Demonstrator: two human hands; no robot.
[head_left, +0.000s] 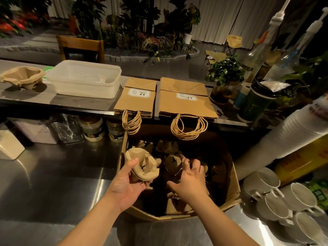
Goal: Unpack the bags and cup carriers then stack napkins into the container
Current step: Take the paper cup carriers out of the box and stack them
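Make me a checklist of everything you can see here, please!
Surface: steel counter, raised shelf behind.
Job's things: cardboard box of cup carriers; two paper bag stacks flat on shelf; empty plastic container; one carrier beside it.
Clutter: jars, white mugs, cup stack.
Grips: left hand holds a carrier; right hand open over box.
Cables: nothing seen.
Surroundings: plants, chair, curtains.

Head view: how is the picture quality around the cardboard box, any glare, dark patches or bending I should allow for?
Head view: dim, warm light; the inside of the cardboard box is in deep shadow, so the carriers under the right hand barely show; the cup carrier in the left hand is lit; glare streaks the steel counter; wide-angle bending curves the edges, plainly at the cup stack.
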